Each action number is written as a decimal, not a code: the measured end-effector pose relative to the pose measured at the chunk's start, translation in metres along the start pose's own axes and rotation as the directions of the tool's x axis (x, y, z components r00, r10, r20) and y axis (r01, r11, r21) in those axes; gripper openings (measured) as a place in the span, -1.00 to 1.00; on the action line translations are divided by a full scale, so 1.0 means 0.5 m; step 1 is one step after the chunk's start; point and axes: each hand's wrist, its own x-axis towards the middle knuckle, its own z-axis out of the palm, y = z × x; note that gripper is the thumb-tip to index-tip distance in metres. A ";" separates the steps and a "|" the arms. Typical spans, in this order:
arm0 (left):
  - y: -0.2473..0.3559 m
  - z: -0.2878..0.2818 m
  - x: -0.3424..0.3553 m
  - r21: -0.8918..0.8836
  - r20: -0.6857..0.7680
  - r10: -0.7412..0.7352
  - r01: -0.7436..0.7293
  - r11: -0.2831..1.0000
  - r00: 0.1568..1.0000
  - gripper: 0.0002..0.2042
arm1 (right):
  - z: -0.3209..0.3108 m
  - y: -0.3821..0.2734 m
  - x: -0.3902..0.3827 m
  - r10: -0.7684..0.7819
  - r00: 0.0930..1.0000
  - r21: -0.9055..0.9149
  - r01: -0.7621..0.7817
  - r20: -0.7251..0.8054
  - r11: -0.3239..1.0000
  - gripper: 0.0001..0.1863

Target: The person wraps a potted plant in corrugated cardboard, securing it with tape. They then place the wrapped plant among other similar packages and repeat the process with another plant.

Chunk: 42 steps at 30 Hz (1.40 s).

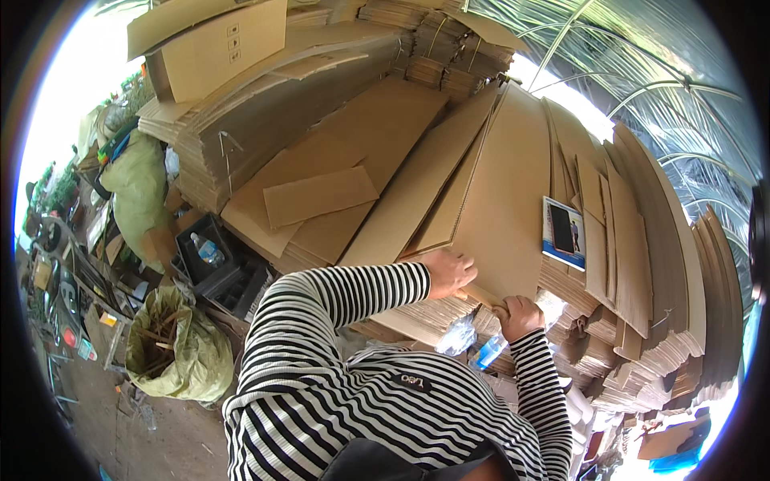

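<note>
A large brown cardboard sheet (513,176) lies on top of the stack in front of me. At its near edge a narrow strip (484,297) is bent up between my hands. My left hand (451,272) is closed at the left end of this edge, its fingers curled on the cardboard. Wrapped round the right end of the strip is my right hand (520,316), fingers closed. Just left of the large sheet, another sheet (433,180) lies slanted. A small loose cardboard piece (321,196) rests farther left.
A dark phone (563,231) lies on a booklet (571,258) right of the sheet. Below my hands is a water bottle (491,350). A cardboard box (224,48) sits on stacks at far left. A black crate (200,248) and an open sack (180,353) stand left.
</note>
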 end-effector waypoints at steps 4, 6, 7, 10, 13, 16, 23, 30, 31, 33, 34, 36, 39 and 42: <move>-0.017 0.001 0.019 -0.251 0.408 0.004 0.108 0.962 0.913 -0.44 | 0.001 -0.027 0.010 -0.149 0.979 -0.252 0.110 -0.141 0.961 -0.43; -0.001 -0.017 0.016 -0.286 0.292 -0.002 0.090 0.954 0.956 -0.48 | 0.014 -0.037 -0.002 0.085 0.996 -0.276 -0.075 0.022 0.958 -0.40; 0.005 -0.019 0.012 -0.303 0.233 -0.007 0.079 0.950 0.973 -0.50 | 0.011 -0.036 -0.003 0.253 0.945 -0.246 -0.200 0.207 0.948 -0.40; 0.012 0.039 -0.012 -0.214 -0.063 0.013 -0.026 0.976 0.998 -0.55 | -0.004 -0.019 0.017 0.193 0.930 -0.123 -0.162 0.312 0.979 -0.43; -0.007 0.000 -0.003 -0.334 0.329 -0.031 0.147 0.931 0.944 -0.60 | -0.020 -0.056 0.009 0.053 0.998 -0.199 -0.057 -0.022 0.978 -0.41; -0.015 -0.010 -0.019 -0.391 0.273 -0.042 0.151 0.908 0.961 -0.67 | -0.008 -0.052 -0.008 -0.022 0.978 -0.277 -0.037 -0.207 0.960 -0.40; 0.022 0.000 -0.053 -0.076 0.002 -0.105 0.105 0.992 0.994 -0.74 | -0.004 -0.044 -0.023 -0.010 0.991 -0.126 -0.007 -0.135 0.992 -0.40; 0.036 -0.039 -0.057 -0.148 -0.024 -0.085 0.081 0.986 0.996 -0.58 | 0.007 -0.038 -0.067 0.199 0.978 -0.115 -0.190 0.069 0.975 -0.47; 0.027 -0.036 -0.064 -0.085 -0.043 -0.048 0.045 0.995 0.998 -0.59 | 0.006 -0.042 -0.066 0.197 0.980 -0.101 -0.193 0.038 0.976 -0.47; 0.011 -0.035 -0.067 -0.082 0.115 -0.080 0.090 0.993 0.990 -0.53 | -0.008 -0.065 -0.058 0.186 0.982 -0.073 -0.187 -0.022 0.980 -0.47; 0.012 -0.036 -0.067 -0.174 0.221 -0.109 0.149 0.973 0.969 -0.52 | -0.017 -0.071 -0.065 0.100 0.986 -0.118 -0.116 -0.133 0.986 -0.47; 0.007 -0.069 -0.069 -0.316 0.425 -0.157 0.309 0.897 0.891 -0.50 | -0.036 -0.078 -0.063 -0.110 0.934 -0.230 0.030 -0.341 0.973 -0.48; 0.021 -0.073 -0.080 -0.260 0.338 -0.166 0.261 0.930 0.926 -0.42 | -0.044 -0.071 -0.087 -0.104 0.957 -0.227 0.042 -0.270 0.973 -0.48; 0.007 -0.084 -0.095 -0.093 0.046 -0.116 0.120 0.988 0.992 -0.40 | -0.056 -0.074 -0.095 -0.014 0.977 -0.054 0.003 -0.211 0.999 -0.48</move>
